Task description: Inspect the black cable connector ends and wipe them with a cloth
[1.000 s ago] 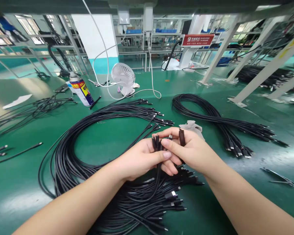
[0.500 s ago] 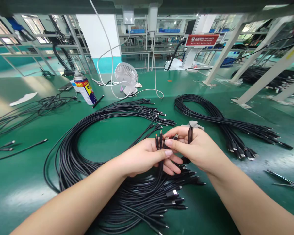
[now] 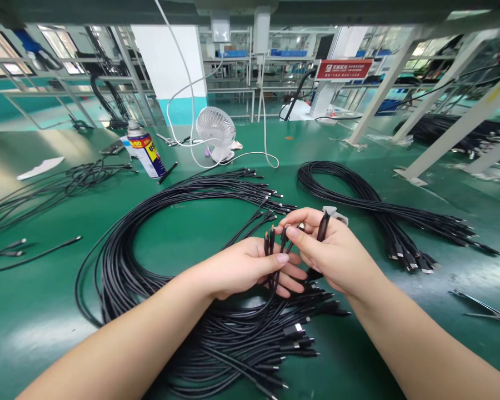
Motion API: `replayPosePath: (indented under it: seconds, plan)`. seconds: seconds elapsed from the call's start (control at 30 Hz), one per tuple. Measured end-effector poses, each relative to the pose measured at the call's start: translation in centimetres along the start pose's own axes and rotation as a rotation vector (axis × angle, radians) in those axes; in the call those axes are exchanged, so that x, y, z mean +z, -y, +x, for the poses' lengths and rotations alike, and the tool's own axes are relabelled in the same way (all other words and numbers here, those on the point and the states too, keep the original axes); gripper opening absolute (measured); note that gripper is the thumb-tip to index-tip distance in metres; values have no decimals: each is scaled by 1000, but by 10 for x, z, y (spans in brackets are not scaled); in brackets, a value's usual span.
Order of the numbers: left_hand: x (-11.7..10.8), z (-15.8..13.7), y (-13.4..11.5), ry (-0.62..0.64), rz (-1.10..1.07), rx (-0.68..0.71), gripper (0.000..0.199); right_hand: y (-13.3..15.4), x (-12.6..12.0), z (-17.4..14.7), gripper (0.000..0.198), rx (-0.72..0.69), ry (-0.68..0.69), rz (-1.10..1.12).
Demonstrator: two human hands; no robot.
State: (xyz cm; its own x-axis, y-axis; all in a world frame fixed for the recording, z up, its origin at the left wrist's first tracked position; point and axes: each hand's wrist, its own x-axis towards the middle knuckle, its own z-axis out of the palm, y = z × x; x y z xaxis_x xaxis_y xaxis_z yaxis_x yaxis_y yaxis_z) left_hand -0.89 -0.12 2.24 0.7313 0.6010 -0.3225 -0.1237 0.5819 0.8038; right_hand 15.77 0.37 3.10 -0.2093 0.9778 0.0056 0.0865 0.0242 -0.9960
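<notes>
My left hand (image 3: 248, 265) is closed on black cables, its thumb pressing them while their connector ends (image 3: 269, 240) stick up above it. Right beside it, my right hand (image 3: 331, 247) pinches another cable connector (image 3: 284, 238) between thumb and fingertips. A dark band-like piece (image 3: 324, 225) lies across the right fingers, with a grey object (image 3: 336, 215) just behind them; I cannot make out its kind. Below and around both hands spreads a large looped bundle of black cables (image 3: 120, 261), its plugs (image 3: 298, 329) pointing to the right.
At the right lies another cable bundle (image 3: 358, 191), with tweezers (image 3: 481, 307) nearer me. A spray can (image 3: 148, 150) and a small white fan (image 3: 216, 130) stand at the back. Loose cables (image 3: 75, 180) lie on the left. Slanted metal posts (image 3: 462, 128) rise at the right.
The right fingertips have shifted slightly and now hold a connector upright beside those in my left hand. The left hand has hardly moved.
</notes>
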Motion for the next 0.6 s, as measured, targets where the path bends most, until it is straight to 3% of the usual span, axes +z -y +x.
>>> replayPosePath:
  seconds: [0.1,0.23,0.33,0.47,0.6]
  plan:
    - [5,-1,-2,-21,55,34,36,0,1,0,26,1,8,7]
    - [8,-1,3,-33,-49,113,29,3,2,-1,39,33,14,75]
    - [8,0,5,-23,-54,122,29,5,3,-2,38,53,19,70]
    - [5,3,7,-12,-25,131,31,6,3,-2,42,65,49,-31]
    - [-1,5,11,74,-155,112,34,6,1,-2,44,37,143,-146]
